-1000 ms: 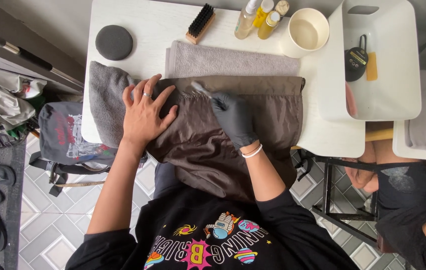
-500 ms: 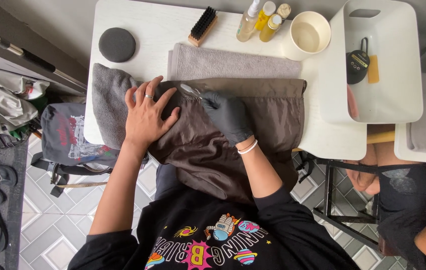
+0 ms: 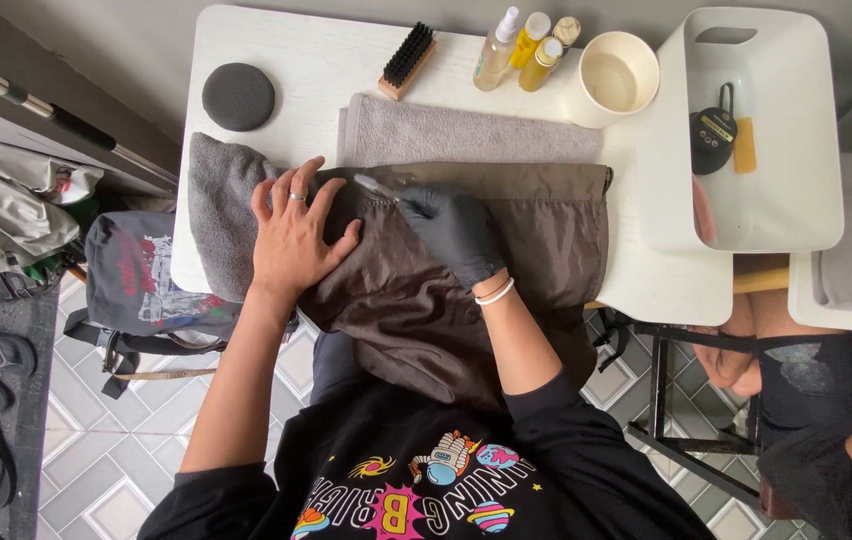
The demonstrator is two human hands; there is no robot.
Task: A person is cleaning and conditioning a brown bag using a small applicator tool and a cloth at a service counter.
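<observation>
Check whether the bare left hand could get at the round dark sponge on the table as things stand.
Probably yes. The left hand lies flat on the brown cloth, holding nothing, and only bare table and grey towel lie between it and the sponge.

— Which packages are being seen?
— Three small bottles (image 3: 529,42), clear and yellow, are being kept at the table's (image 3: 326,60) far edge. A round black tag with a label (image 3: 712,128) is lying in the white bin (image 3: 796,215).
</observation>
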